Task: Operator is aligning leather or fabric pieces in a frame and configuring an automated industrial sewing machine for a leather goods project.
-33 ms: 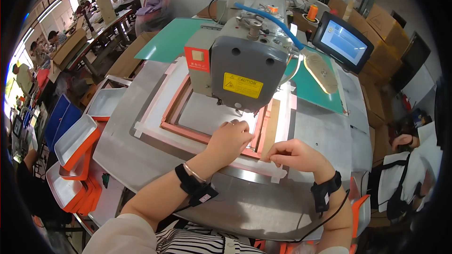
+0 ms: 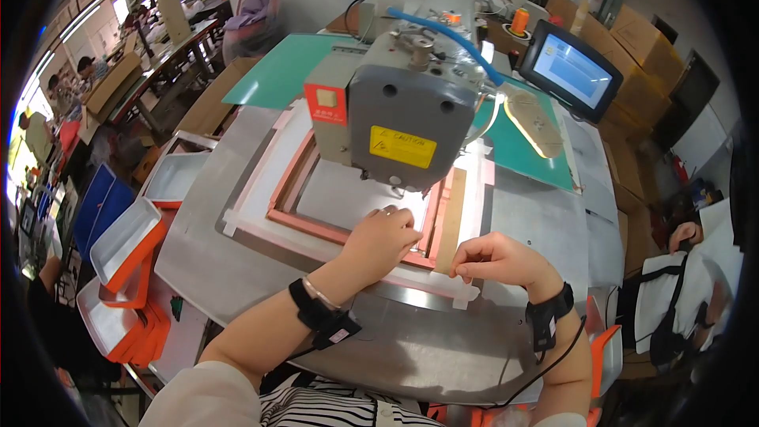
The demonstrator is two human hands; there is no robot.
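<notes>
"Head view, live at the bench: where's the left hand?"

"The left hand (image 2: 378, 243) is over the near right part of the pinkish-red rectangular frame (image 2: 310, 227), fingers curled inward. The tips are partly hidden, so I can't tell whether they hold anything."

"And the right hand (image 2: 502, 259)?"

"Just to the right! Thumb and forefinger bend nearly together at the near end of the long, flat tan strip (image 2: 451, 217). Pinched on it or only resting there? I can't tell."

"Place the pieces for us."

"The frame lies flat on the broad grey metal table (image 2: 205, 205), its far part running beneath the bulky dark-grey machine head (image 2: 419, 111). The strip runs near to far along the frame's right side, and a smooth white panel (image 2: 336, 190) shows inside."

"So how far along are we?"

"Frame down, strip laid beside it: that much looks done. The strip seems roughly lined up with the frame's edge, so I'd call this a placing or adjusting moment. I can't make out stitching on the panel, and how much is left doesn't show from here."
</notes>
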